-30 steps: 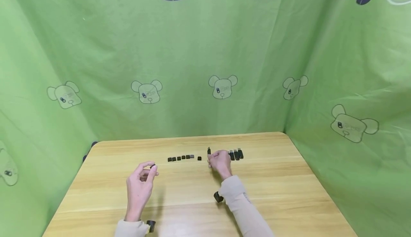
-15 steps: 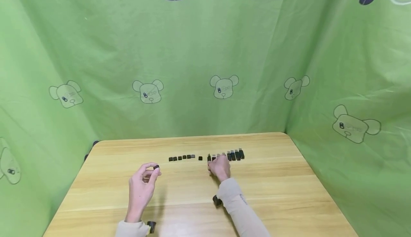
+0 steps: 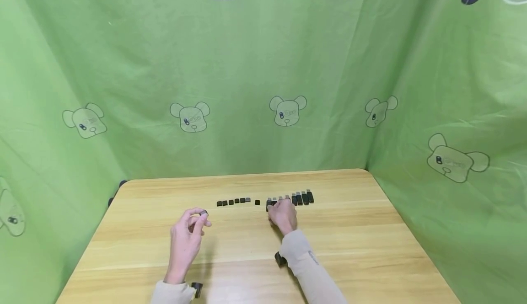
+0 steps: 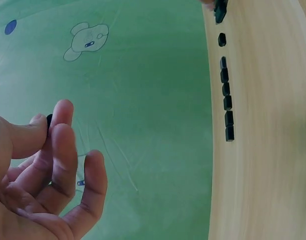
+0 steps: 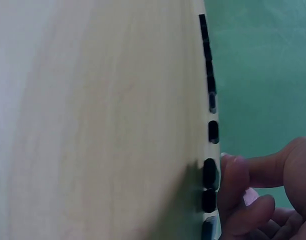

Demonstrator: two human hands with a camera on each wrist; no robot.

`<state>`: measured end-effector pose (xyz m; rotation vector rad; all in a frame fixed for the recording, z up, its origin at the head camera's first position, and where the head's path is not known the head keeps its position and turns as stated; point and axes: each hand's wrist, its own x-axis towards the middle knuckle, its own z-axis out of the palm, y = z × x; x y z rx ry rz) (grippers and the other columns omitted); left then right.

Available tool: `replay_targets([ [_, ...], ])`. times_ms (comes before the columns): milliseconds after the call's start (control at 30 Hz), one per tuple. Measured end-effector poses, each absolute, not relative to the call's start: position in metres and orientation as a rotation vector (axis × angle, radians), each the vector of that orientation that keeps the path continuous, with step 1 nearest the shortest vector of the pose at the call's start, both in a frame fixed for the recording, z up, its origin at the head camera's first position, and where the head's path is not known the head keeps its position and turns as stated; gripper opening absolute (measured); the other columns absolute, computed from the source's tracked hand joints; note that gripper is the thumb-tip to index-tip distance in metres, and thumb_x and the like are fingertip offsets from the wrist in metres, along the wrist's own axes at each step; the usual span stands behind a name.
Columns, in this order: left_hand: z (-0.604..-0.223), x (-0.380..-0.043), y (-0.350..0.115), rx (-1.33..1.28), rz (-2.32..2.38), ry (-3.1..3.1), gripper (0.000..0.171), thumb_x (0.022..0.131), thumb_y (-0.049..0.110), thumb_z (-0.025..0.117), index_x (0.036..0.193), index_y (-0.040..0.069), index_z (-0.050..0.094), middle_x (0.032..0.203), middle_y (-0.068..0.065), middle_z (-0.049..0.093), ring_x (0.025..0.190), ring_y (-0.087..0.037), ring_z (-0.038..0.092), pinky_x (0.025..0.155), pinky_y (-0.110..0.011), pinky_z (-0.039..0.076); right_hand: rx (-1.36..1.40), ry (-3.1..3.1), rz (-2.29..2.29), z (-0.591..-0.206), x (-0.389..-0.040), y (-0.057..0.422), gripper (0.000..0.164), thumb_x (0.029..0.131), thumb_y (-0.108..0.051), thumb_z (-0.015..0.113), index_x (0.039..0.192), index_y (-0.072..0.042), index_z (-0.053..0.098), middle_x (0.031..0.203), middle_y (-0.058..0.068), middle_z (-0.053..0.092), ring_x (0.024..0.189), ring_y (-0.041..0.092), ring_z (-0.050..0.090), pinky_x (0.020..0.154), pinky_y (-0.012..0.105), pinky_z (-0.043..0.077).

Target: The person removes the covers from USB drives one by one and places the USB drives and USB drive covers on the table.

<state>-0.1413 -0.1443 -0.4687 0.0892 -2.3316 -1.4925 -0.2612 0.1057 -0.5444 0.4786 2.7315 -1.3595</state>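
My left hand [image 3: 186,240] is raised over the table's left half, pinching a small black cap [image 3: 203,212] between thumb and index finger. In the left wrist view only the edge of that cap [image 4: 49,121] shows. At the left end of a row of black USB sticks, my right hand [image 3: 283,215] holds the end stick [image 3: 269,205] by its body with curled fingers. This stick lies on the table, metal plug pointing away. Several neighbouring sticks are partly hidden behind the hand. More USB sticks [image 3: 304,198] continue the row to the right.
Left of the sticks, several small black caps [image 3: 231,202] form a row on the wooden table [image 3: 230,235]. One cap [image 3: 257,202] sits apart between both rows. A green printed curtain [image 3: 243,148] rises behind the table's far edge.
My right hand has brought the end USB stick down and toward me, into line with the others. My left hand has shifted slightly right, still pinching the cap.
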Motion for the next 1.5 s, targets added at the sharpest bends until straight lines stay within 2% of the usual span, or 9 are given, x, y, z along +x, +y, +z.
replay_targets([
  [100, -0.470, -0.144, -0.140, 0.058, -1.504, -2.341, 0.015, 0.098, 0.011, 0.066, 0.111, 0.003, 0.067, 0.085, -0.012, 0.078, 0.057, -0.003, 0.056, 0.052, -0.020, 0.048, 0.451, 2.735, -1.407, -0.542, -0.259, 0.108, 0.026, 0.095, -0.023, 0.067, 0.075, -0.007, 0.074, 0.064, 0.007, 0.073, 0.052, 0.021, 0.068, 0.095, 0.055, 0.054],
  [200, -0.472, -0.150, -0.134, 0.036, -1.482, -2.367, 0.017, 0.096, 0.009, 0.068, 0.111, 0.002, 0.068, 0.089, -0.013, 0.079, 0.058, -0.004, 0.058, 0.052, -0.020, 0.049, 0.415, 2.732, -1.457, -0.536, -0.256, 0.110, 0.023, 0.096, -0.021, 0.067, 0.081, -0.005, 0.074, 0.070, 0.010, 0.075, 0.056, 0.022, 0.069, 0.099, 0.057, 0.052],
  [333, -0.473, -0.160, -0.124, -0.008, -1.444, -2.424, 0.015, 0.097, 0.010, 0.066, 0.110, 0.003, 0.068, 0.091, -0.011, 0.079, 0.056, -0.004, 0.056, 0.051, -0.020, 0.047, 0.369, 2.732, -1.526, -0.525, -0.252, 0.113, 0.019, 0.094, -0.020, 0.069, 0.088, -0.002, 0.073, 0.076, 0.010, 0.076, 0.057, 0.019, 0.067, 0.076, 0.039, 0.059],
  [433, -0.473, -0.170, -0.115, -0.027, -1.447, -2.455, 0.015, 0.098, 0.011, 0.066, 0.110, 0.004, 0.069, 0.093, -0.011, 0.079, 0.059, -0.005, 0.058, 0.053, -0.020, 0.048, 0.353, 2.738, -1.585, -0.514, -0.250, 0.116, 0.019, 0.094, -0.020, 0.071, 0.087, -0.003, 0.073, 0.076, 0.011, 0.077, 0.057, 0.020, 0.068, 0.056, 0.027, 0.052],
  [567, -0.476, -0.185, -0.102, -0.037, -1.417, -2.461, 0.015, 0.096, 0.012, 0.068, 0.108, 0.003, 0.072, 0.097, -0.013, 0.077, 0.069, -0.011, 0.065, 0.059, -0.022, 0.053, 0.316, 2.775, -1.640, -0.500, -0.246, 0.120, 0.018, 0.093, -0.020, 0.072, 0.084, -0.005, 0.072, 0.074, 0.012, 0.077, 0.057, 0.024, 0.071, 0.049, 0.025, 0.050],
  [833, -0.484, -0.219, -0.078, -0.096, -1.423, -2.488, 0.018, 0.094, 0.011, 0.070, 0.110, 0.004, 0.071, 0.096, -0.017, 0.078, 0.073, -0.017, 0.068, 0.062, -0.024, 0.055, 0.290, 2.791, -1.726, -0.479, -0.233, 0.135, 0.018, 0.093, -0.021, 0.072, 0.087, -0.004, 0.073, 0.075, 0.013, 0.076, 0.057, 0.029, 0.071, 0.046, 0.026, 0.050],
  [1033, -0.494, -0.245, -0.060, -0.094, -1.460, -2.585, 0.009, 0.093, 0.010, 0.071, 0.101, 0.006, 0.071, 0.094, -0.014, 0.077, 0.076, -0.020, 0.070, 0.066, -0.029, 0.057, 0.263, 2.753, -1.803, -0.468, -0.221, 0.144, 0.019, 0.094, -0.019, 0.072, 0.090, -0.001, 0.072, 0.075, 0.014, 0.075, 0.051, 0.021, 0.066, 0.045, 0.025, 0.050],
  [1300, -0.504, -0.276, -0.033, -0.114, -1.304, -2.711, 0.005, 0.089, 0.011, 0.075, 0.092, 0.006, 0.075, 0.093, -0.010, 0.076, 0.092, -0.027, 0.067, 0.089, -0.045, 0.053, 0.252, 2.709, -1.890, -0.454, -0.206, 0.150, 0.019, 0.095, -0.018, 0.070, 0.092, 0.000, 0.072, 0.079, 0.018, 0.075, 0.049, 0.015, 0.062, 0.047, 0.027, 0.053],
  [1500, -0.512, -0.287, -0.023, -0.040, -1.267, -2.850, 0.004, 0.084, 0.008, 0.079, 0.085, 0.005, 0.076, 0.085, -0.010, 0.076, 0.075, -0.021, 0.066, 0.079, -0.040, 0.056, 0.206, 2.727, -1.911, -0.452, -0.193, 0.150, 0.021, 0.094, -0.020, 0.072, 0.087, -0.001, 0.072, 0.072, 0.014, 0.074, 0.050, 0.024, 0.065, 0.045, 0.027, 0.051],
])
